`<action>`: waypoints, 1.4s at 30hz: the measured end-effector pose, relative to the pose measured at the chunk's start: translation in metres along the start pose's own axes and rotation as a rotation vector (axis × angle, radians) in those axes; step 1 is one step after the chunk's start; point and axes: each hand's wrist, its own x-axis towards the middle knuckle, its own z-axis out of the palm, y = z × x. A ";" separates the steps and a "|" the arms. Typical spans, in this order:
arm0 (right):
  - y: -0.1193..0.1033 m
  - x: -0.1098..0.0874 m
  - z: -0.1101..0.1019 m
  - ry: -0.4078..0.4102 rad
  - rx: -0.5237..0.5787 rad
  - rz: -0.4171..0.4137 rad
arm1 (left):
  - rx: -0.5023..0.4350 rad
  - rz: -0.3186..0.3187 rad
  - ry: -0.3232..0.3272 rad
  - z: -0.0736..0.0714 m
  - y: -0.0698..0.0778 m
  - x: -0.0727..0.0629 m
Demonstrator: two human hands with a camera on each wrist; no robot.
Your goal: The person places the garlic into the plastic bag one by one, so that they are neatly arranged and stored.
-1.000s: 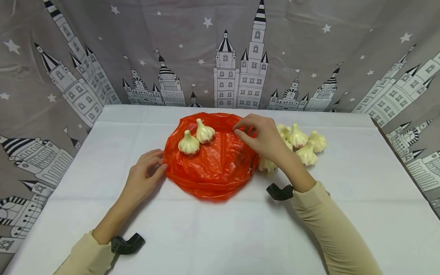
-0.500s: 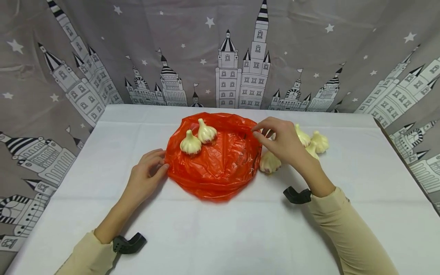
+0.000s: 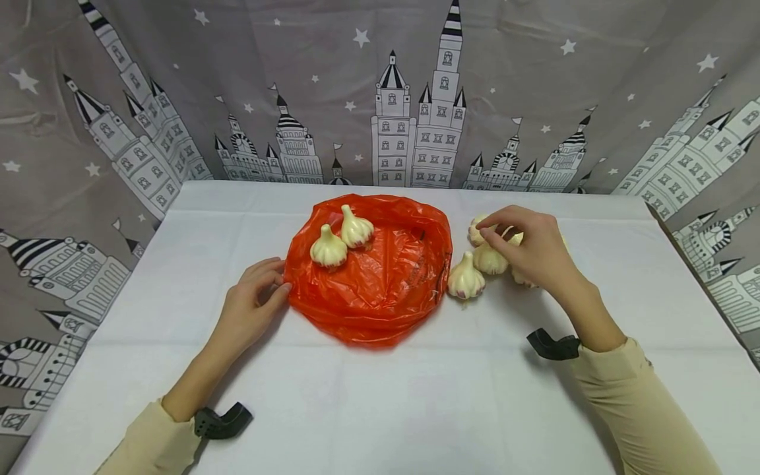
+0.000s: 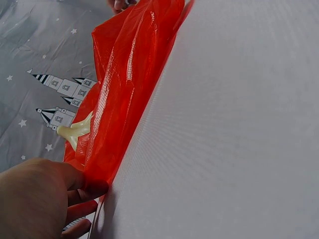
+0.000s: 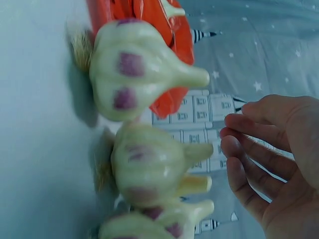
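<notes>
My left hand (image 3: 254,300) pinches the left rim of a red plastic bag (image 3: 380,290) that lies spread on the table. In the left wrist view, the thumb and fingers (image 4: 75,175) meet at the bag's edge. Two garlic bulbs (image 3: 328,247) sit on the bag's left part. My right hand (image 3: 531,247) hovers over a group of garlic bulbs (image 3: 466,277) to the right of the bag, and partly hides some of them. The right wrist view shows its fingers loosely bent, apart from the bulb stems, with nothing between them.
A white cloth (image 3: 380,409) covers the table. Behind it hangs a grey curtain (image 3: 332,79) printed with castles and stars. Each wrist wears a black camera mount, the right one (image 3: 552,344) just above the cloth.
My right hand has moved right, from above the bag to over the loose garlic bulbs. The left hand and the two bulbs on the bag have stayed put.
</notes>
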 end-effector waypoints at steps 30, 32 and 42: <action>0.000 -0.006 0.015 -0.205 0.003 0.007 | -0.007 -0.002 0.002 0.001 -0.001 0.000; -0.001 -0.006 0.016 -0.220 -0.002 0.010 | -0.007 -0.001 0.002 0.001 -0.002 0.000; -0.002 -0.006 0.015 -0.245 0.006 0.005 | 0.003 -0.006 -0.004 0.000 0.001 0.000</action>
